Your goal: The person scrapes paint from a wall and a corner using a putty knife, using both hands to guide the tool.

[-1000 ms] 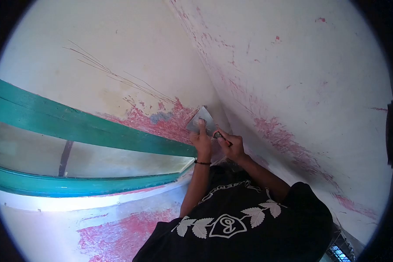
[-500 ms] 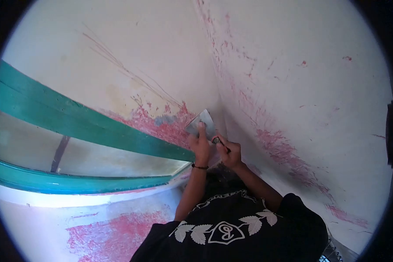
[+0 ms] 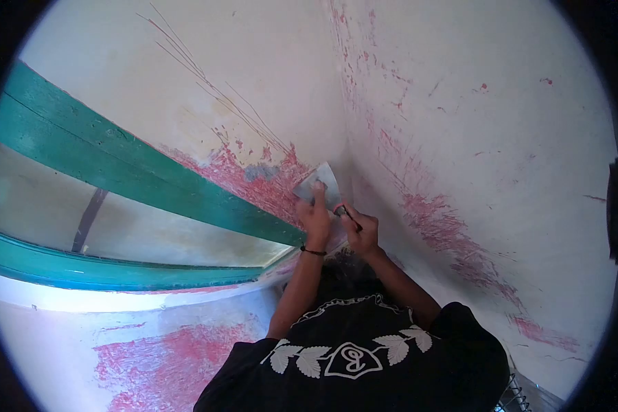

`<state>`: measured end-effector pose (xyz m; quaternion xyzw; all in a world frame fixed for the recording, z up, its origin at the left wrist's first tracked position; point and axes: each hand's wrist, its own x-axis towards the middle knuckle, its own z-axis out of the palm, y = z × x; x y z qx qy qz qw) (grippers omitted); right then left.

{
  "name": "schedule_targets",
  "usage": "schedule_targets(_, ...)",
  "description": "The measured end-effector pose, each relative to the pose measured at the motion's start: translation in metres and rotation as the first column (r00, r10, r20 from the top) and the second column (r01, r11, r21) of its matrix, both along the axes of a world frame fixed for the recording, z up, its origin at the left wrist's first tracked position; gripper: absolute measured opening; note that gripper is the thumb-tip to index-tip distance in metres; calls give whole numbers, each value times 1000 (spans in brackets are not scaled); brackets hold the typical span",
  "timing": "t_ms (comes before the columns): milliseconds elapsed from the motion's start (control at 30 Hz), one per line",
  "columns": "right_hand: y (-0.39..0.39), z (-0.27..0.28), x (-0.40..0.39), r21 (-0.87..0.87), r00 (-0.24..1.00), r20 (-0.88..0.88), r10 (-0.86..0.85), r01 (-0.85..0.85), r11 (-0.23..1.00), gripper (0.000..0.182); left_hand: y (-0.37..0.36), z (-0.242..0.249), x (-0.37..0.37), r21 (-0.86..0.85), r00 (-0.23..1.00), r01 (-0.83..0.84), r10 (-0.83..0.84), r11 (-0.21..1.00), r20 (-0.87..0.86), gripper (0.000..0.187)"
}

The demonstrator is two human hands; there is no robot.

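Note:
A broad putty knife lies with its metal blade at the wall near the inner corner. My right hand is closed around its dark handle. One finger of my left hand presses along the face of the blade, while its other fingers look folded and are partly hidden. That wrist wears a dark band. Left of the blade, the wall shows a rough pink scraped area with a small grey patch in it.
A green wooden frame with a pane runs from the left almost to my left wrist. More pink marks cover the right wall. A black shirt with a white print fills the lower middle.
The camera's view has tilted slightly, so walls and frame sit differently in the picture. Both hands stay on the putty knife, which has shifted very little against the wall.

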<state>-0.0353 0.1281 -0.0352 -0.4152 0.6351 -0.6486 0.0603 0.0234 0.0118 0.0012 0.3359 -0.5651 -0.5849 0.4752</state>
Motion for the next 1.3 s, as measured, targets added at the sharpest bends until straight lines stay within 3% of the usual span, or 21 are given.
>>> schedule_targets(133,-12,16,1,-66,999,-33,-38,36,997,39,-11,27,-3,19,998,67,-67,998,-12,32)
schedule_targets(233,-9,1,3,-48,999,-16,-29,28,998,38,-5,12,-1,-26,999,15,-16,1000,-44,31)
schedule_targets(367,7,-17,11,31,1000,11,-9,8,999,39,8,-18,3,106,998,-6,12,994,-56,28)
schedule_targets(467,4,-8,18,-48,999,23,-32,33,998,39,9,-20,7,181,997,11,4,983,-79,24)
schedule_targets(633,8,-11,12,-8,998,-43,-50,50,999,41,7,-26,2,207,992,1,25,978,-124,24)
schedule_targets(933,10,-6,19,-1,1000,-29,7,-7,1000,45,12,-12,13,284,970,138,-71,949,-233,24)
schedule_targets(1133,6,-11,24,-8,999,-31,-9,9,1000,43,12,-9,13,180,994,-11,30,984,-101,31)
schedule_targets(1300,7,-6,24,-6,999,-23,-38,38,999,41,11,-11,14,189,994,49,-29,981,-106,30)
